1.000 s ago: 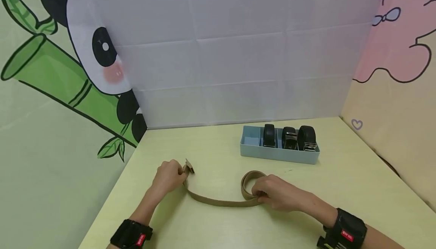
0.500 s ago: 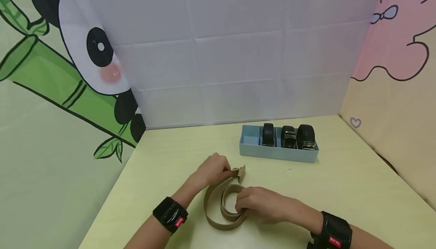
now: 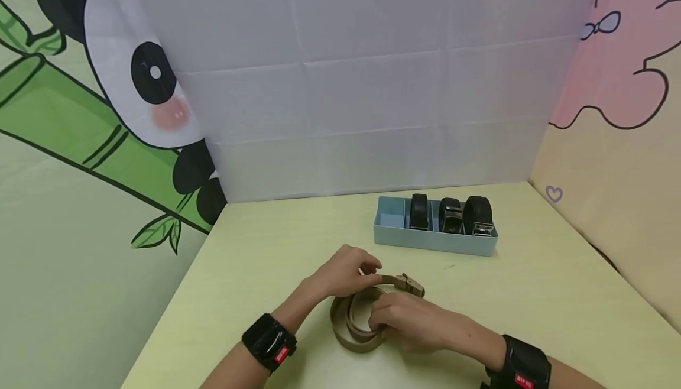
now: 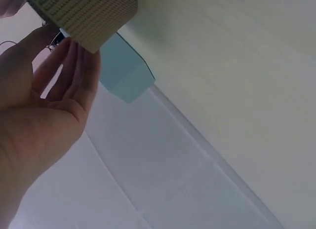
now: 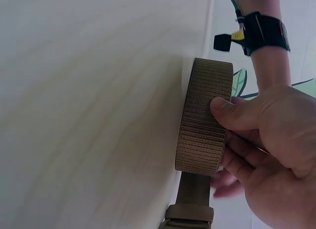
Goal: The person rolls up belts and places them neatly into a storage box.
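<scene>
A tan woven belt [image 3: 357, 344] stands on its edge in a loose coil on the table, its buckle [image 3: 408, 284] reaching out to the right. My right hand [image 3: 412, 321] grips the coil's near right side. Its thumb [image 5: 227, 110] presses the outer face of the webbing in the right wrist view, with the other fingers partly hidden behind. At the coil's far left, my left hand [image 3: 348, 272] is beside the strap leading to the buckle, thumb and fingers loosely bent with a gap between them. Part of the coil hides behind both hands.
Behind the hands stands a blue divided box [image 3: 436, 241] holding three rolled black belts [image 3: 419, 211], its left compartment bare. A pale table [image 3: 276, 241] meets a white cloth backdrop [image 3: 330, 111]. Printed cartoon sheets flank both sides.
My left hand has carried the buckle end rightward, curling the strap around the coil, and its fingers have come away from the buckle. My right hand moved slightly left and keeps its grip.
</scene>
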The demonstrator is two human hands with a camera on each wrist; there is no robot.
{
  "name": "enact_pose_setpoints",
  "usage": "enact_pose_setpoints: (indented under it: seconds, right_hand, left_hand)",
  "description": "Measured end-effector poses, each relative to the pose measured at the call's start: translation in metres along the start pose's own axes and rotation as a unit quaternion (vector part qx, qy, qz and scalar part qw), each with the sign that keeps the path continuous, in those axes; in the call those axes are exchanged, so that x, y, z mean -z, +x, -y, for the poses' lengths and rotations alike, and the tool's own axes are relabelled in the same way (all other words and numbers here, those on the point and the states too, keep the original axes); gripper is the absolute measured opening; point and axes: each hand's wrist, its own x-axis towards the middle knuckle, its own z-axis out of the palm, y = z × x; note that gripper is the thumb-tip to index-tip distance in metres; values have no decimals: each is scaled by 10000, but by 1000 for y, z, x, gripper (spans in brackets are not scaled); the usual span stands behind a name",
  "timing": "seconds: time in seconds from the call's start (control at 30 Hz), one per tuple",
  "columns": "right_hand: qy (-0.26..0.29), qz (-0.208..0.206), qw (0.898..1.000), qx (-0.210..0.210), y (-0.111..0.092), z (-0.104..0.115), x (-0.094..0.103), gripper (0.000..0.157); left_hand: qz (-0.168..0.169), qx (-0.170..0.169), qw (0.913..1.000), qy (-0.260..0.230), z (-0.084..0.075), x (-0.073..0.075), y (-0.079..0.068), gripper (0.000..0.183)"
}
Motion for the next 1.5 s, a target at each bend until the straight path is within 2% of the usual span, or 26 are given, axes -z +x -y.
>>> enact_pose_setpoints:
  seconds: [0.1, 0.17, 0.27, 0.37, 0.43, 0.53, 0.73, 0.87, 0.97, 1.07, 1.23, 1.37, 1.5]
  right_hand:
    - [55, 15, 10000, -55, 1, 0, 0, 28]
    - [85, 24, 9999, -112, 2, 1, 1, 28]
    - [149, 83, 9996, -210, 3, 1, 2, 27]
    - [156, 156, 9994, -257, 3, 2, 3, 26]
    - [122, 176, 9995, -240, 3, 3, 3, 25]
    - [92, 181, 9996, -201, 3, 3, 3, 27]
    - [36, 146, 9999, -2, 6, 1, 1, 33]
    - [-86, 85, 9998, 141, 11, 1, -3, 32]
    - [-134, 97, 9998, 99, 14, 0, -3, 32]
    - [-153, 161, 9998, 19, 14, 0, -2, 34]
    - [-97, 255, 9996, -73, 14, -1, -3, 34]
    - [-9, 289, 9995, -129, 15, -3, -3, 33]
    - [28, 303, 9994, -155, 15, -2, -3, 32]
  left_hand:
    - [-264, 733, 9969, 79, -2, 12, -31, 26]
    - [-381, 1248, 9914, 71, -4, 19, -53, 22]
    - [-280, 1831, 9827, 21, -7, 25, -82, 19]
    - [-26, 2036, 9786, -286, -10, 28, -101, 25]
    - [46, 2053, 9777, -441, -12, 27, -107, 28]
    - [-82, 1973, 9794, -415, -11, 25, -106, 30]
    - [-357, 1725, 9843, -90, 0, 17, -79, 31]
    - [-341, 1540, 9871, -277, 9, 11, -59, 30]
    - [-366, 1474, 9868, -555, 11, 7, -50, 28]
    - [-359, 1487, 9845, -857, 10, 6, -47, 27]
    - [-42, 1414, 9838, -1103, 9, 11, -49, 28]
    - [188, 1472, 9796, -1355, 13, 12, -50, 17]
    - [210, 1547, 9755, -1549, 15, 10, -50, 11]
